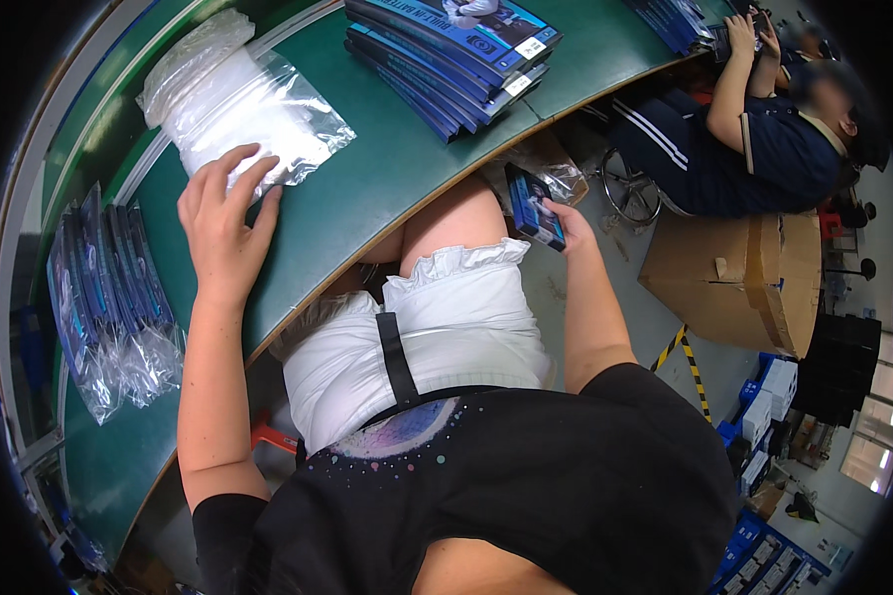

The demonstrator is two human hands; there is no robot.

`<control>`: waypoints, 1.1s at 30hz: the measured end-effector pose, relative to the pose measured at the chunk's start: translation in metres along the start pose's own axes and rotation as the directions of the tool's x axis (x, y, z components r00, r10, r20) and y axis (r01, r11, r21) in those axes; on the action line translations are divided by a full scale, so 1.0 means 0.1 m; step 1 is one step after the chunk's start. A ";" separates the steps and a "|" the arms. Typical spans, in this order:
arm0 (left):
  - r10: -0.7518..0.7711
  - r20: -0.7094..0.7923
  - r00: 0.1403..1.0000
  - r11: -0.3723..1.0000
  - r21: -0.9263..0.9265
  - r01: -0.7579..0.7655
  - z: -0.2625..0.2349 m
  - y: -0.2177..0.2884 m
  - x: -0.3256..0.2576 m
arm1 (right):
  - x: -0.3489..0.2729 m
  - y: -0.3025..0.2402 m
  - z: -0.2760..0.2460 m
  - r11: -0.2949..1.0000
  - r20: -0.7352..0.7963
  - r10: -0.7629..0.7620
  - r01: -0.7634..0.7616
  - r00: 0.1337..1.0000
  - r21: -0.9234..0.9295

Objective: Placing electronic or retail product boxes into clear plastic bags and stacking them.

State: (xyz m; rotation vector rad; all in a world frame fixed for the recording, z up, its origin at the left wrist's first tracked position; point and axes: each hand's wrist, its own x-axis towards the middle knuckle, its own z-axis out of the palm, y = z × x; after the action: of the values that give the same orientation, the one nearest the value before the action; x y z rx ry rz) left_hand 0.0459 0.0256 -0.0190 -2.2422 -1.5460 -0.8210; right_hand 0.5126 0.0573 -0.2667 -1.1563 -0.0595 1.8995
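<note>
My left hand [226, 223] lies over the near end of a stack of clear plastic bags [233, 109] on the green table. Its fingers are spread, and the tips touch the bags' edge. Down at my right side, beyond the table's edge, my right hand [571, 226] grips a small dark blue printed box [534, 206] between thumb and fingers. A pile of larger-faced blue boxes [456, 59] is stacked at the far middle of the table. At the left, several blue boxes in clear bags [114, 288] stand in a row.
The green table [367, 178] curves across in front of me. More blue boxes [670, 25] lie at its far right, where a seated co-worker [764, 149] handles something dark. A large cardboard carton [734, 273] and a wheeled stool [630, 188] stand on the floor to the right.
</note>
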 end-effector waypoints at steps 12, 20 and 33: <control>0.008 0.017 1.000 0.957 -0.291 -0.003 0.10 -0.17 -0.10 | -1.28 0.02 1.39 0.976 0.751 -0.070 0.202 0.656 -0.085; -0.146 0.315 0.938 0.935 -0.266 0.235 0.17 -0.18 0.12 | -1.41 0.48 2.75 0.943 0.771 0.187 0.108 0.609 -0.314; -0.245 0.210 0.947 0.773 -0.547 0.321 0.01 -0.26 -0.04 | -1.37 0.79 3.27 0.911 0.743 0.309 0.038 0.593 -0.410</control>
State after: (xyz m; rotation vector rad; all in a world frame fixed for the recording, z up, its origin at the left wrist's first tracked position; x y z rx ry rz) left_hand 0.0210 0.0329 -0.0241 -2.5300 -1.9335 -1.4267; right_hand 0.2443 0.0360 -0.0227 -0.4254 -0.9138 2.4938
